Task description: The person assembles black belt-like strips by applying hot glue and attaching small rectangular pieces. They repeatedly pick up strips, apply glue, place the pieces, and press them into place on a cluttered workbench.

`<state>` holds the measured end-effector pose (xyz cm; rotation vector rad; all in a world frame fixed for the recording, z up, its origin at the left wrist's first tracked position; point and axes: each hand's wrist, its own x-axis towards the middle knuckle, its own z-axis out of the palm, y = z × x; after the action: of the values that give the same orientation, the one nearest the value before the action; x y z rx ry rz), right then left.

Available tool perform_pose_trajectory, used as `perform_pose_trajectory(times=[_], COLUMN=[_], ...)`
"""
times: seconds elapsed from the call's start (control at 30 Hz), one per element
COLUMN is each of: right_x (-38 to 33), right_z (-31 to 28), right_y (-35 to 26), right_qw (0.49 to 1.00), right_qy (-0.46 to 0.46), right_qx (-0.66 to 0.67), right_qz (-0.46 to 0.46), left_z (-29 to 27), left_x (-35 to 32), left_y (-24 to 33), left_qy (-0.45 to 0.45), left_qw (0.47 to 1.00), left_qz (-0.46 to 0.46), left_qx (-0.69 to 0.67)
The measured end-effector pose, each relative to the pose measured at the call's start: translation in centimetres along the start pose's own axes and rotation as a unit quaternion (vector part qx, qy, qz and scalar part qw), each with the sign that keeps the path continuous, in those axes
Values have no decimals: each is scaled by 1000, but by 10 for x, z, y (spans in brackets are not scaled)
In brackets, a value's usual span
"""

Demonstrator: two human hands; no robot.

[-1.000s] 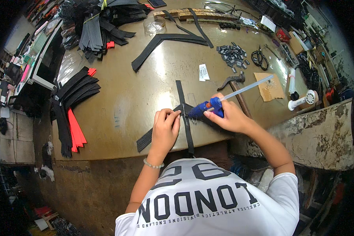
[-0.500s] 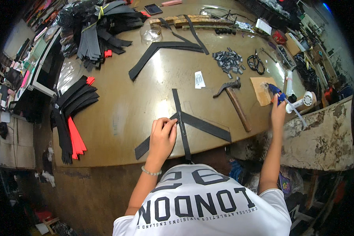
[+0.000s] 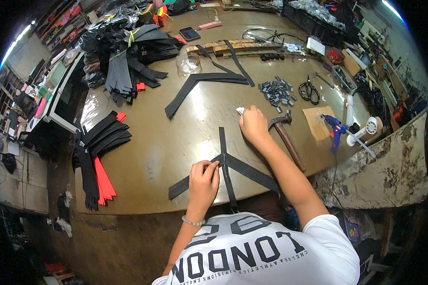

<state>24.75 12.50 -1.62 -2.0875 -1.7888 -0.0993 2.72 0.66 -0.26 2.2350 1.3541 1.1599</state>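
Now the left hand touches a ribbed, chevron-shaped black strap.

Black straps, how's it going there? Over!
Left hand on black straps. Right hand at white label. Hammer close beside right forearm.

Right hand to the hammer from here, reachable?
Probably yes: the hammer lies uncovered on the table, just right of the right hand, with nothing visible between them. That hand is at a white label, so it may need freeing first.
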Motion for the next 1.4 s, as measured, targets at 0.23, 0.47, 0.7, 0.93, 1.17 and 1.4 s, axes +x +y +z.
perform_pose_trajectory(times=[0.23,0.47,0.7,0.93,1.17,1.4], right_x=[-13,-83,-109,-125,-124,-108], right_z=[-50,-91,-105,-95,-97,-117], right_y=[6,-29,-57,-59,-59,-48], right_qw=[959,587,520,632,636,737], right_qy=[-37,-321,-315,-233,-229,-175], right_qx=[280,737,768,725,725,644], right_qz=[31,96,202,140,133,103], left_z=[-6,-4,-10,-10,-7,-14], left_x=[4,23,26,24,23,28], left_y=[3,23,38,40,35,27], left_qy=[83,-49,-12,-12,-9,-17], left_qw=[992,760,743,689,676,748], left_qz=[-35,-236,-267,-296,-303,-281], left_qx=[-85,-604,-614,-661,-671,-602])
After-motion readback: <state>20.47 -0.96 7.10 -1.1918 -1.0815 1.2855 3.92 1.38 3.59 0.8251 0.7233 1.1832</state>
